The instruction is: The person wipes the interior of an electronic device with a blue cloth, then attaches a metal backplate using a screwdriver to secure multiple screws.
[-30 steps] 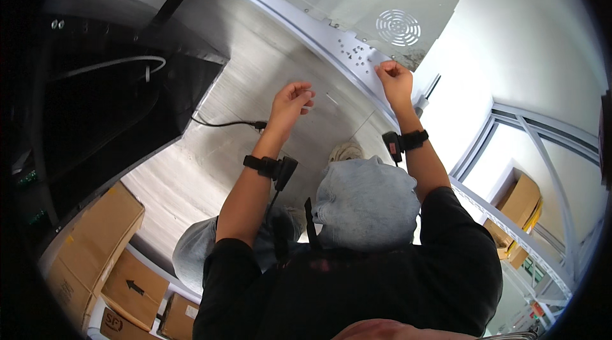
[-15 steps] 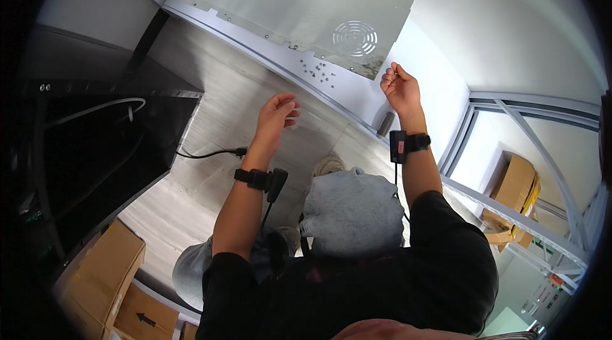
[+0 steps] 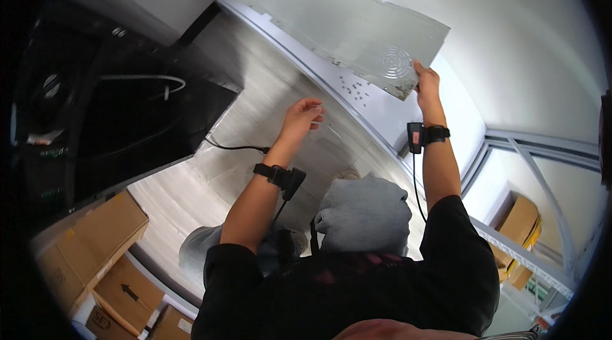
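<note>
A large grey metal panel (image 3: 344,14), with a round vent of ring-shaped slots, lies on the white shelf (image 3: 382,113). At its right edge, beside the vent, my right hand (image 3: 428,84) grips it, thumb on top and the other fingers partly hidden. Several small screws (image 3: 354,89) are scattered on the shelf just in front of the panel. My left hand (image 3: 304,115) hovers over the floor, short of the shelf's front edge, fingers loosely bent and apart, with nothing in it. Each wrist wears a black strap with a small black box.
To the left stands an open black cabinet (image 3: 146,129) with a pale cable inside. A black cable (image 3: 239,148) runs out over the floor. Cardboard boxes (image 3: 95,238) are stacked at the lower left. A metal frame (image 3: 542,148) with another cardboard box (image 3: 517,222) is at the right.
My right hand has gone from beside the panel's corner to its right edge and taken hold of it. The whole view has shifted, bringing more of the black cabinet into sight.
</note>
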A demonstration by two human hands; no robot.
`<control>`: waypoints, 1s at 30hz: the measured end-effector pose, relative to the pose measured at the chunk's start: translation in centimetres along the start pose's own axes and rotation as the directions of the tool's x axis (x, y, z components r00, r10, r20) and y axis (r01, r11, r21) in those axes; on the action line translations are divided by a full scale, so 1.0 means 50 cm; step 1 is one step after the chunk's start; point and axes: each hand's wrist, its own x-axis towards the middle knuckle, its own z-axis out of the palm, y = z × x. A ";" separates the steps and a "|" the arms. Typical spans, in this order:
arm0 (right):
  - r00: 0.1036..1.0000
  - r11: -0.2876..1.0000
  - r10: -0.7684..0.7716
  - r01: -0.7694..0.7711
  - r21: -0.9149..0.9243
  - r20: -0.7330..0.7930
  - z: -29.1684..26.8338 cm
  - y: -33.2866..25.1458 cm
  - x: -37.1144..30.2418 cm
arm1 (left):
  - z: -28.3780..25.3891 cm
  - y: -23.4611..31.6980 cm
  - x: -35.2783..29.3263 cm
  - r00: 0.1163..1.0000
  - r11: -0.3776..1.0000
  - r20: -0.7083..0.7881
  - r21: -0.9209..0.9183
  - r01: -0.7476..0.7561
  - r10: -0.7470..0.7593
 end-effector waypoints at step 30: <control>0.602 0.342 -0.722 0.740 -0.579 0.342 0.033 -0.807 -0.419 | -0.142 0.327 -0.158 0.924 0.917 0.069 0.117 -0.382 0.377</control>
